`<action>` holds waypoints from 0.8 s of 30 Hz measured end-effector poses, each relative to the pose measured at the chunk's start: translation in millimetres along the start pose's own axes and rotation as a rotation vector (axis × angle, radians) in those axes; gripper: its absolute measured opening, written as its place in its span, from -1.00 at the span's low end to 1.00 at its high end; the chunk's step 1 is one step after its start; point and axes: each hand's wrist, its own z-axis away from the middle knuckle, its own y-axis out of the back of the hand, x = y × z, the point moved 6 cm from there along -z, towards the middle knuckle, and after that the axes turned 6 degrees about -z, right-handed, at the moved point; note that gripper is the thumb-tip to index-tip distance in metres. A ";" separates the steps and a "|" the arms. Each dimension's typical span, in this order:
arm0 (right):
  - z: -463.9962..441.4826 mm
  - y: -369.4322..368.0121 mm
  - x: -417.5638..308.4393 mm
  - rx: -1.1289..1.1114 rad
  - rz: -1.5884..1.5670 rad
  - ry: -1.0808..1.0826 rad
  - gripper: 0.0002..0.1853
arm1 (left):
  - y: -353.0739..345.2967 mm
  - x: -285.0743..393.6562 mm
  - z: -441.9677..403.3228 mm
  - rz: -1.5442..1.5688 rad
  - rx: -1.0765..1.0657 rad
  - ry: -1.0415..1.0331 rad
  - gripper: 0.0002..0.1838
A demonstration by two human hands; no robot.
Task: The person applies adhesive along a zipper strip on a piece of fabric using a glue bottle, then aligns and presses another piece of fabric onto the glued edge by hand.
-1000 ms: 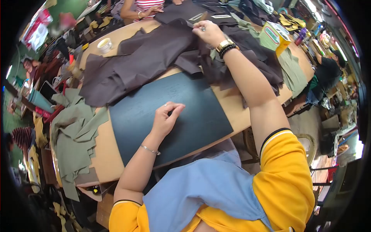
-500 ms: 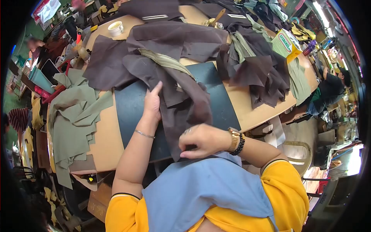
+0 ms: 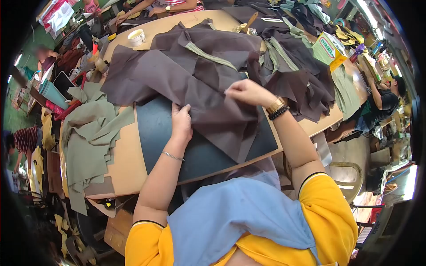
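Observation:
A large piece of dark brown fabric (image 3: 177, 84) lies across a black mat (image 3: 162, 142), one pointed corner hanging toward me. My left hand (image 3: 181, 122) grips its near edge, thumb on top. Above the right part of this cloth, my right hand (image 3: 248, 92) has its fingers pinched together at the fabric, slightly blurred. A folded pale olive strip (image 3: 208, 55) rests on the brown cloth just beyond. To the right sits a heap of brown pieces (image 3: 306, 93) with a similar olive strip (image 3: 279, 55).
Stacked olive-green fabric (image 3: 88, 133) overhangs the table's left side. At the back are a white cup (image 3: 136, 38) and a wooden-handled brush (image 3: 251, 21). A yellow-green box (image 3: 329, 51) stands at right. Other people work across the table and to the right.
My right hand has risen from near my lap to the fabric, its fist now a pinch. The brown cloth has spread out wider across the mat. Another person's arms now show at the back.

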 end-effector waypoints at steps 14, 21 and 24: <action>-6.0 72.3 -80.9 0.500 0.527 0.419 -0.65 | -17.0 6.1 1.4 -0.239 -0.252 -0.094 -0.39; 20.3 311.7 -77.4 1.018 0.909 -0.058 -0.37 | -37.4 -4.8 17.2 -0.342 -0.472 -0.284 -0.48; 55.2 341.2 -14.5 0.945 0.970 -0.142 -0.33 | -45.3 -2.1 27.2 -0.495 -0.466 -0.327 -0.47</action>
